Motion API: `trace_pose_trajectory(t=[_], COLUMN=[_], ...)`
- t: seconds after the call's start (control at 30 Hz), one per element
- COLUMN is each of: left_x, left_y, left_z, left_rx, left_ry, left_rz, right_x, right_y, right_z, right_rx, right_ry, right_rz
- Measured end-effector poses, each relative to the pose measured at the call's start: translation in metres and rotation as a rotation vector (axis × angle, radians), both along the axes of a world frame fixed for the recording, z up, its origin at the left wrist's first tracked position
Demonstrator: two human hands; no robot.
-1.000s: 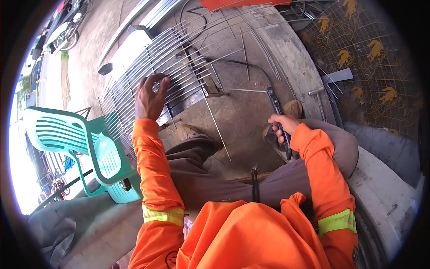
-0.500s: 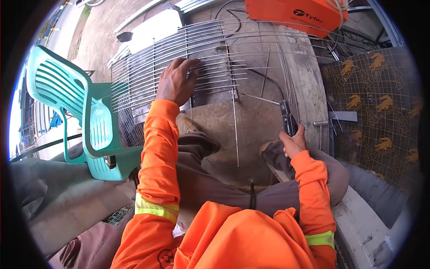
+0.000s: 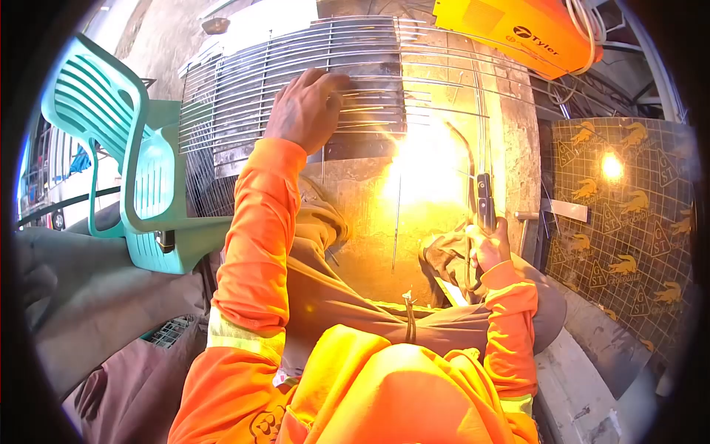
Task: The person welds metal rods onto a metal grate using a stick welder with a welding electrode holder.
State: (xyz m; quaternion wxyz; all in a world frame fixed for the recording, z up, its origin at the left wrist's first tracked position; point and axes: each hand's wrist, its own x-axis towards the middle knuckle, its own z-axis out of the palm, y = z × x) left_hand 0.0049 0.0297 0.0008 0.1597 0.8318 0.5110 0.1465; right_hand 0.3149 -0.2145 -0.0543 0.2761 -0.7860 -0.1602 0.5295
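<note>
A metal grille of thin parallel rods (image 3: 248,96) lies in front of me, crossed by several bars. My left hand (image 3: 307,109) rests on its near middle part, fingers bent down around the rods; the fingertips are partly hidden. In my right hand (image 3: 489,244) is a black welding electrode holder (image 3: 484,203), gripped by its handle and pointing away from me. A blinding welding arc (image 3: 429,159) burns at the grille's near right corner, hiding the electrode and the joint there. One rod (image 3: 396,240) sticks out from the glare toward me.
A green plastic chair (image 3: 159,177) stands at the left, against the grille. An orange Tyler machine (image 3: 518,33) with a coiled cable sits at the far right. Patterned board (image 3: 621,222) reflects the arc on the right. A hammer-like metal tool (image 3: 526,216) lies beside it.
A bright arc has appeared at the grille's corner, lighting the floor yellow. My right hand has tilted the holder more upright. My left hand stays on the grille, shifted slightly right in view.
</note>
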Motion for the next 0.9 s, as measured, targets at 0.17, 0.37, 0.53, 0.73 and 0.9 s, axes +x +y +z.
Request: trace_pose_trajectory(t=[0.17, 0.37, 0.53, 0.73, 0.9], left_x=[0.002, 0.001, 0.003, 0.002, -0.002], left_y=[-0.001, -0.002, -0.003, -0.001, -0.002], left_z=[0.0, -0.003, 0.0, -0.005, -0.008], left_rx=[-0.006, 0.001, -0.034, -0.014, 0.013], left_ry=[0.007, 0.003, 0.004, -0.035, -0.014], left_rz=[0.006, 0.006, 0.029, 0.006, -0.018], right_x=[-0.002, -0.003, -0.003, -0.001, -0.004], right_y=[0.006, 0.005, 0.0, 0.009, 0.012], right_z=[0.005, 0.003, -0.003, 0.012, 0.017], right_rx=[-0.067, -0.036, -0.007, -0.06, -0.088], right_ry=[-0.041, -0.056, 0.027, -0.096, -0.119], right_rz=[0.049, 0.019, 0.033, 0.004, 0.026])
